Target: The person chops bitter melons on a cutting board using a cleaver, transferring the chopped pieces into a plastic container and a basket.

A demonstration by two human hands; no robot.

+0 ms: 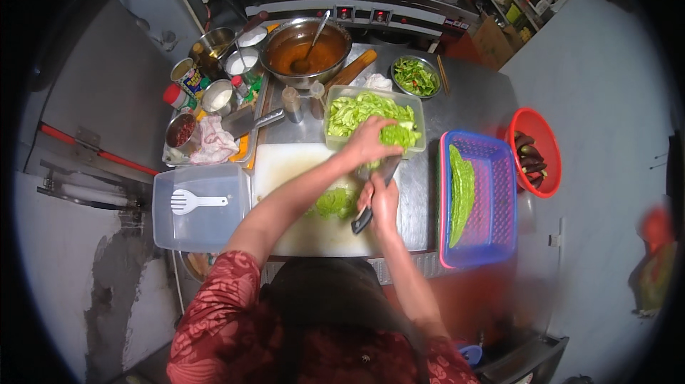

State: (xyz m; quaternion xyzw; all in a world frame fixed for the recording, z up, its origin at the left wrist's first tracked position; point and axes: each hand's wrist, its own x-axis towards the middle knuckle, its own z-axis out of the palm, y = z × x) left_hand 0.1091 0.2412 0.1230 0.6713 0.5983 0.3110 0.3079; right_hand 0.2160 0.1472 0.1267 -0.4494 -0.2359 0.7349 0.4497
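My left hand (370, 140) is over the near edge of a clear plastic container (333, 143), its fingers curled around a bunch of green slices (396, 136). The container holds many pale green sliced vegetable pieces (356, 108). Just below, my right hand (381, 199) grips the black handle of a kitchen knife (362, 220); its blade points up and away, under the left hand. More thin green slices (333, 202) lie on the white cutting board (283, 170), left of the knife.
Right of the board, a blue plastic basket (495, 196) holds a whole bitter melon (461, 196). Beyond it is a red bowl (554, 156) of eggplants. At left, a clear bin (200, 234) has a white slotted spatula (198, 201). Behind stand a steel bowl (267, 63) of brown liquid and a cleaver (241, 123).
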